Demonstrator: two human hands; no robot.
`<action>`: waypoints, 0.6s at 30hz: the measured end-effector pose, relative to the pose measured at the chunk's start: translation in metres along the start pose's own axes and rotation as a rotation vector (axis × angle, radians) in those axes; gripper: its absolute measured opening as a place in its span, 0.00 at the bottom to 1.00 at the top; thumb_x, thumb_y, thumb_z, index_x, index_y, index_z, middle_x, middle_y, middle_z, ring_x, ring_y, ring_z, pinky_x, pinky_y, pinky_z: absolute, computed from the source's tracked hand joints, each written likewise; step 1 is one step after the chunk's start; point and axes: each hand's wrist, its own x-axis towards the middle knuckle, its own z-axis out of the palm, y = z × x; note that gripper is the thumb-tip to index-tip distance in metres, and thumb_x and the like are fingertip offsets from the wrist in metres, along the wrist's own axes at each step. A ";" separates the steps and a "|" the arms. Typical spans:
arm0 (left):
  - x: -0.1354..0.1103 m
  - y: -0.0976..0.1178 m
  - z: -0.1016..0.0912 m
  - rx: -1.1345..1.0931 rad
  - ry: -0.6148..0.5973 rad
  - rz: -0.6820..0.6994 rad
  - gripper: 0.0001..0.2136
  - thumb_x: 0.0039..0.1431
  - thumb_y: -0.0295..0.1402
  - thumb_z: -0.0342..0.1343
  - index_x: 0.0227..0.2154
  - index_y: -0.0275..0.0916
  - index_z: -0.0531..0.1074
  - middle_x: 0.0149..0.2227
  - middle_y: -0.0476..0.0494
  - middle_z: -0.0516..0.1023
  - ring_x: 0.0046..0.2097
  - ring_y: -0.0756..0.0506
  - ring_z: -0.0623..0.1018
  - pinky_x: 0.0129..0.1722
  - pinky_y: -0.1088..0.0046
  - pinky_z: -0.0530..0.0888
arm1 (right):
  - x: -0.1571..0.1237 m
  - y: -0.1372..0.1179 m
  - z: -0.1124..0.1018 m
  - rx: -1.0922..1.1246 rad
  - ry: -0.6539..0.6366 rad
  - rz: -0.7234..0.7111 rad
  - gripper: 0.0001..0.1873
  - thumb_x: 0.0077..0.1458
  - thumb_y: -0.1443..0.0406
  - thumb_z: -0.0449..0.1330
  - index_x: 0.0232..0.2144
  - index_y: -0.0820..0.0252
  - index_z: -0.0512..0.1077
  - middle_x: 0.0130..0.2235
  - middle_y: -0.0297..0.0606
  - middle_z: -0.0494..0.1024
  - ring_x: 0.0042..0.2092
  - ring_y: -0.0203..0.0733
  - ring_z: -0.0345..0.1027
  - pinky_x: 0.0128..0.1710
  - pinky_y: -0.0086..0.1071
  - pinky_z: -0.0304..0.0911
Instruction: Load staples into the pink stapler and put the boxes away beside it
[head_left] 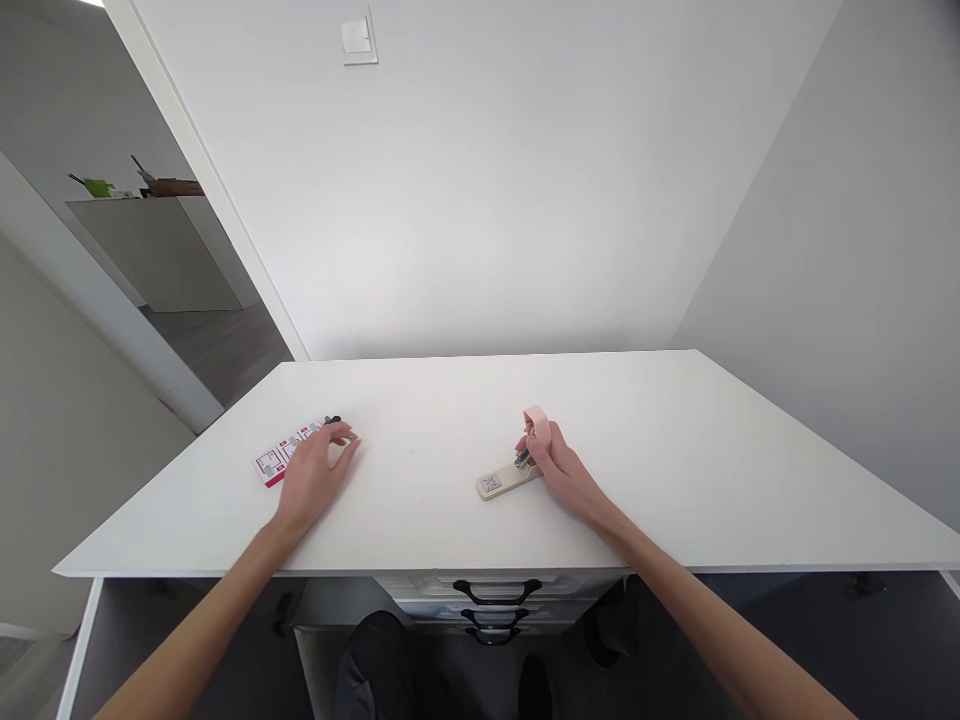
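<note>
My left hand [311,470] rests on the left of the white tabletop, thumb and forefinger pinched around a small greyish piece [352,437] too tiny to make out. Partly under that hand lies a flat white-and-red strip [270,465] with printed squares, a dark item [333,419] showing at its far end. Right of centre, my right hand [564,478] is closed round a pink curved loop [538,424] and a shiny metal part [522,458]. Just below, a beige flat bar [504,482] with a patterned square lies on the table; whether it joins the loop is hidden by my fingers.
The white tabletop [420,400] meets a wall behind, with a light switch [358,37] up high. Black-handled drawers [496,592] sit below the front edge, above my legs. To the left, a doorway opens onto a room with a grey cabinet [150,255].
</note>
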 end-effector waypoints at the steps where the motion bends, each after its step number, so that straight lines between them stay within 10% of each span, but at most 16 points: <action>1: -0.002 -0.007 -0.006 0.026 -0.004 -0.003 0.16 0.66 0.48 0.50 0.48 0.43 0.68 0.47 0.41 0.81 0.47 0.37 0.80 0.52 0.55 0.73 | 0.000 0.000 0.000 0.000 -0.002 0.001 0.25 0.69 0.43 0.44 0.53 0.52 0.64 0.49 0.39 0.78 0.48 0.48 0.72 0.48 0.42 0.65; 18: -0.011 -0.017 -0.012 0.123 -0.078 -0.008 0.18 0.65 0.48 0.48 0.49 0.43 0.70 0.46 0.41 0.82 0.52 0.33 0.78 0.52 0.54 0.72 | -0.007 -0.004 0.002 -0.176 -0.083 -0.046 0.24 0.69 0.45 0.48 0.57 0.51 0.63 0.50 0.41 0.76 0.47 0.50 0.71 0.47 0.44 0.65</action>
